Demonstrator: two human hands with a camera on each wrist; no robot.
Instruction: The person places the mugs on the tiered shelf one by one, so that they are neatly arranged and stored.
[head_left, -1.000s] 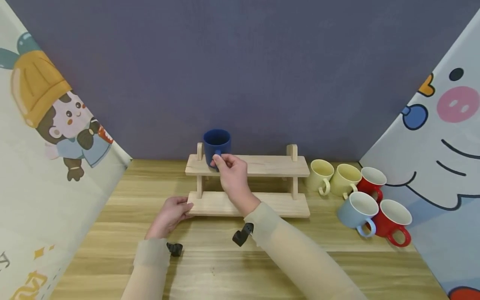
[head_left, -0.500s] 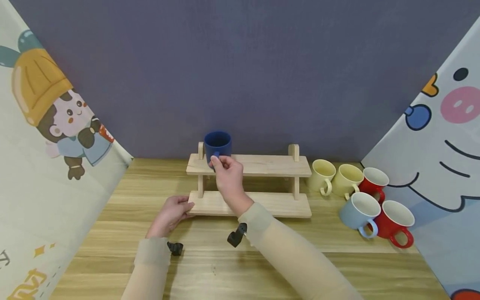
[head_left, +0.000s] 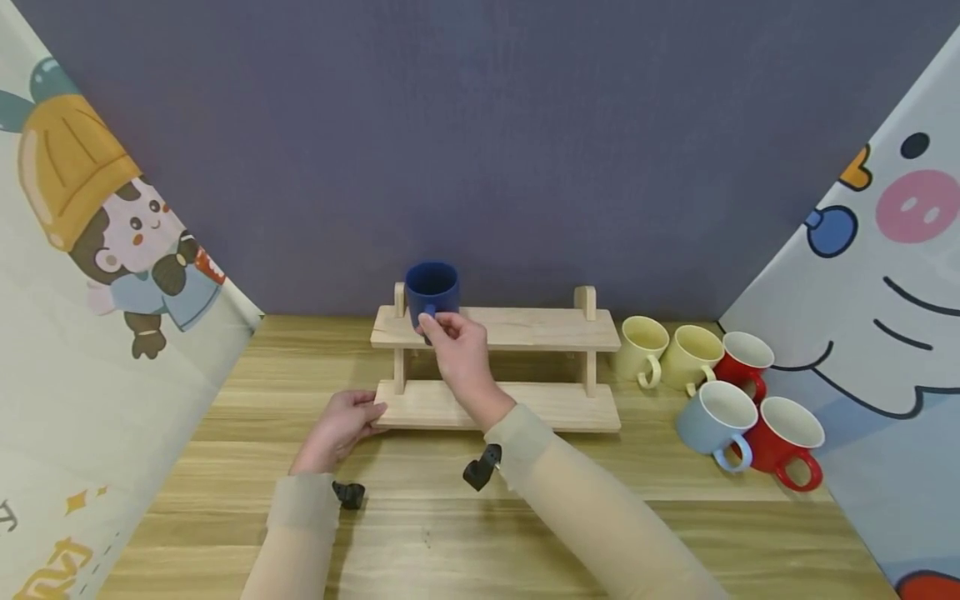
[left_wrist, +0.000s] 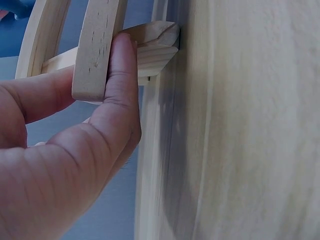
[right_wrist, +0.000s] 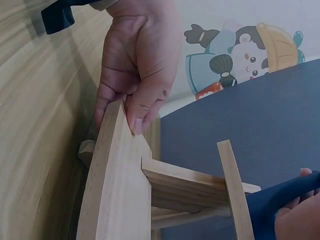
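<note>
A: Where's the blue mug [head_left: 432, 287]?

B: Upright at the left end of the upper shelf [head_left: 532, 329], just beside the left post [head_left: 400, 297]. Handle toward the person. Base partly hidden by the hand; can't tell if it bears fully on the board.

A: What could go wrong?

B: Hold is on the handle only. My guess: mug tips if the pinch slackens with the base unlevel or overhanging the front edge. Little room on the post side, so it could knock there too. And a shove up top could slide the rack [head_left: 591, 375] if the lower grip slips.

A: Fingers?

B: Right hand [head_left: 465, 354]: thumb and fingers clamped on the mug's handle. Left hand [head_left: 343, 425]: clamped on the left front corner of the lower shelf [head_left: 551, 407], thumb on top, fingers beneath.

A: Arm pose?

B: Right forearm slants in from lower right, hand above the lower shelf. Left forearm runs nearly straight forward, hand low.

A: Other mugs?

B: Nearest yellow one [head_left: 636, 350] is just beside the rack's right end, well apart from both hands.
</note>
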